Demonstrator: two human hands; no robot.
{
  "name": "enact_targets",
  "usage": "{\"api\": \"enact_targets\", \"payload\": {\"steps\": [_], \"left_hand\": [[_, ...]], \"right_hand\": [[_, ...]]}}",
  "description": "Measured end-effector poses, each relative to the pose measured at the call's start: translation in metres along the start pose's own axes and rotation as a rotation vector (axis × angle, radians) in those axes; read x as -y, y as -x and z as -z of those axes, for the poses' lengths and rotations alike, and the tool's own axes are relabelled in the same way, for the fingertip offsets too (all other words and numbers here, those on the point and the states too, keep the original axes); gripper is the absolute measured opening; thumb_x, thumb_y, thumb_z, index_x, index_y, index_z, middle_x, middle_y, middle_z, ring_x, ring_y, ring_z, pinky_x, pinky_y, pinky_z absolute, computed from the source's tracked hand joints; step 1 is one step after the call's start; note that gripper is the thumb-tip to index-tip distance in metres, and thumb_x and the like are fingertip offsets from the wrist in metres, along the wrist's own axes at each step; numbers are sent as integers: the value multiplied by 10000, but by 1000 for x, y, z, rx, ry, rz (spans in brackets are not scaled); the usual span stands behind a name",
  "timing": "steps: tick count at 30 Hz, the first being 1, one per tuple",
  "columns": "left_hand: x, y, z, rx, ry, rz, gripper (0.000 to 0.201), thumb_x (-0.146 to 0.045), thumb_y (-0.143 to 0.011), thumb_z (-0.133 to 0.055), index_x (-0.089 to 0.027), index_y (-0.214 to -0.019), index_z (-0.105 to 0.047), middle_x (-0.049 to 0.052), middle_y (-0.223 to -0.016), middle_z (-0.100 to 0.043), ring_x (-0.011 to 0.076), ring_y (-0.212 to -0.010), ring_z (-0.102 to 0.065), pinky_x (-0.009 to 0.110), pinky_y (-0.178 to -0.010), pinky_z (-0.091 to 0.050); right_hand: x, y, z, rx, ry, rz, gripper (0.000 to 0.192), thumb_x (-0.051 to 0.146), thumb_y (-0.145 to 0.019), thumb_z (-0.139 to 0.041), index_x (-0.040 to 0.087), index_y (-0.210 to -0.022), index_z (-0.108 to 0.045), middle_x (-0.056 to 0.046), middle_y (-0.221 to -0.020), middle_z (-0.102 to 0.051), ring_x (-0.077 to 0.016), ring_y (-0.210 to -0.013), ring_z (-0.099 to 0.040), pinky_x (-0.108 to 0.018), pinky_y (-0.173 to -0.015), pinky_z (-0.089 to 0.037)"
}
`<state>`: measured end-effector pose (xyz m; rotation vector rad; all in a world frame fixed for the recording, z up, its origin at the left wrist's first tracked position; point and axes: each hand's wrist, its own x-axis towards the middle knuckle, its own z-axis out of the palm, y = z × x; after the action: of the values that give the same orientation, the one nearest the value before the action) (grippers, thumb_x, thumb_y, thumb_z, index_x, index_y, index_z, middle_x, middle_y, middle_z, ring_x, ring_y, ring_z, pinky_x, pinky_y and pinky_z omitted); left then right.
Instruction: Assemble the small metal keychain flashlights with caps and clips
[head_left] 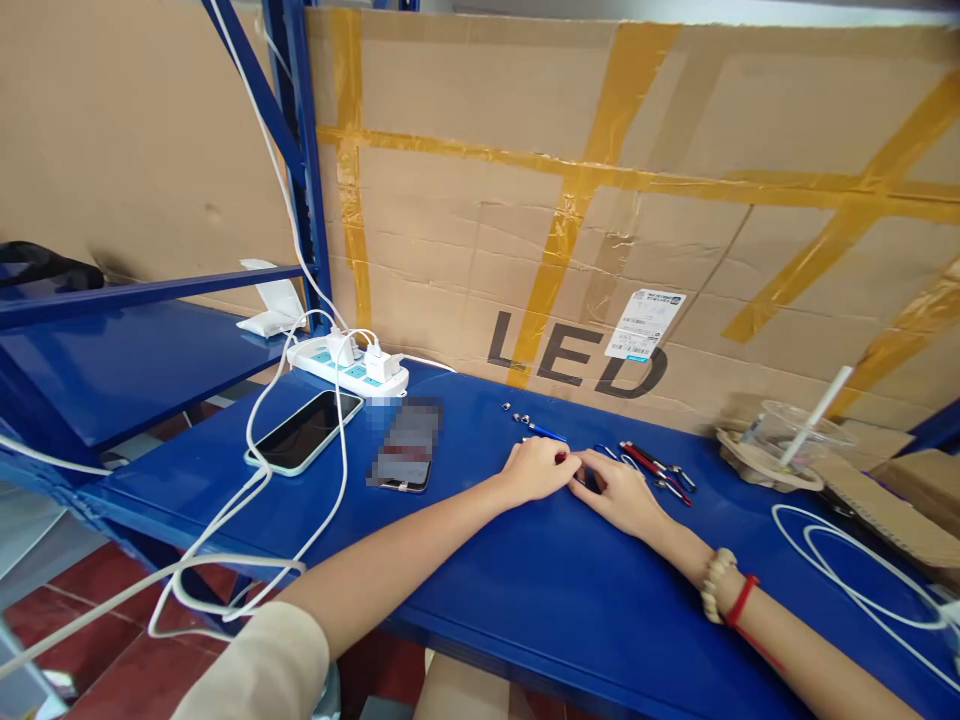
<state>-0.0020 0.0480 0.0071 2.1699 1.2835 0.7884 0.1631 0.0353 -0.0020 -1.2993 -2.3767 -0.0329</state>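
Note:
My left hand [538, 468] rests low over the blue shelf top with its fingers closed together. Its fingertips meet those of my right hand [621, 492], whose fingers are curled in a pinch. A spot of red shows at the left fingers, but what the hands hold is hidden. Just beyond the left hand lies a blue pen-like barrel [547, 433], with several small shiny metal pieces [516, 413] near it. Past the right hand is a loose group of red and dark pen-like parts [654, 462] with silver bits.
Left of my hands lie a phone in a pale case [306, 432] and another phone [409, 445]. A white power strip [349, 368] with plugs and trailing white cables stands behind. A plastic cup [802, 435] with a straw and a coiled cable [840, 570] are at right; a large carton [465, 230] forms the back.

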Motion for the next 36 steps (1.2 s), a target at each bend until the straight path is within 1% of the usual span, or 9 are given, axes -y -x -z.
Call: {"api": "enact_targets", "payload": {"steps": [6, 10, 16, 19, 22, 25, 28, 33, 36], "left_hand": [[0, 6, 2, 8, 5, 5, 258, -272, -853, -321, -233, -820, -574, -5, -888, -681, 186, -864, -626, 276, -731, -456], [-3, 10, 2, 34, 20, 1, 206, -289, -856, -335, -247, -900, -532, -6, -911, -676, 190, -862, -633, 295, -740, -472], [-8, 15, 1, 20, 48, 11, 130, -261, -821, -400, -235, -876, -514, -1, -875, -670, 187, -811, -637, 286, -706, -476], [-6, 14, -2, -12, 59, -2, 116, -254, -816, -413, -232, -859, -518, -10, -850, -663, 169, -778, -629, 263, -681, -467], [-3, 12, -6, -41, 65, -17, 99, -252, -808, -439, -225, -846, -526, -16, -810, -649, 155, -738, -613, 247, -656, -455], [-1, 11, -8, -62, 79, -42, 101, -247, -818, -451, -221, -862, -539, -19, -797, -638, 143, -733, -597, 235, -650, -451], [1, 10, -9, -100, 90, -58, 115, -247, -843, -454, -204, -857, -559, 2, -823, -639, 152, -797, -576, 248, -712, -459], [0, 8, -8, -129, 93, -80, 138, -241, -865, -481, -184, -804, -590, 19, -804, -634, 173, -852, -527, 280, -802, -445], [-1, 7, -6, -114, 92, -102, 143, -246, -881, -489, -176, -833, -604, 20, -808, -630, 171, -842, -513, 282, -811, -440]], "right_hand": [[2, -13, -3, -1, -8, -46, 204, 320, -832, -459, 195, -854, -618, -6, -615, -624, -140, -522, -556, -238, -494, -397], [1, -9, -3, -34, -31, -78, 185, 334, -817, -507, 202, -870, -626, -3, -626, -621, -130, -500, -535, -234, -476, -386], [-8, -7, -7, -71, -132, -48, 149, 303, -826, -526, 208, -874, -631, -14, -711, -640, -119, -527, -537, -236, -510, -425], [-10, -6, -9, -88, -252, -22, 178, 327, -829, -534, 188, -880, -632, -29, -713, -640, -119, -523, -536, -244, -511, -450], [-9, -2, -7, -90, -372, -9, 224, 379, -824, -552, 176, -821, -646, -45, -709, -637, -130, -548, -560, -252, -517, -478], [-7, 3, -4, -82, -465, -54, 272, 430, -813, -569, 177, -808, -670, -62, -752, -661, -153, -616, -611, -273, -566, -516], [-7, 5, -2, -69, -549, -134, 306, 459, -813, -561, 185, -840, -696, -71, -802, -690, -179, -686, -656, -300, -625, -545], [-6, 7, 3, -75, -491, -115, 273, 421, -819, -567, 189, -813, -711, -72, -799, -682, -165, -665, -638, -292, -596, -536], [-7, 7, 6, -163, -517, -183, 255, 405, -805, -588, 179, -805, -705, -66, -748, -673, -154, -624, -616, -281, -558, -518]]}}
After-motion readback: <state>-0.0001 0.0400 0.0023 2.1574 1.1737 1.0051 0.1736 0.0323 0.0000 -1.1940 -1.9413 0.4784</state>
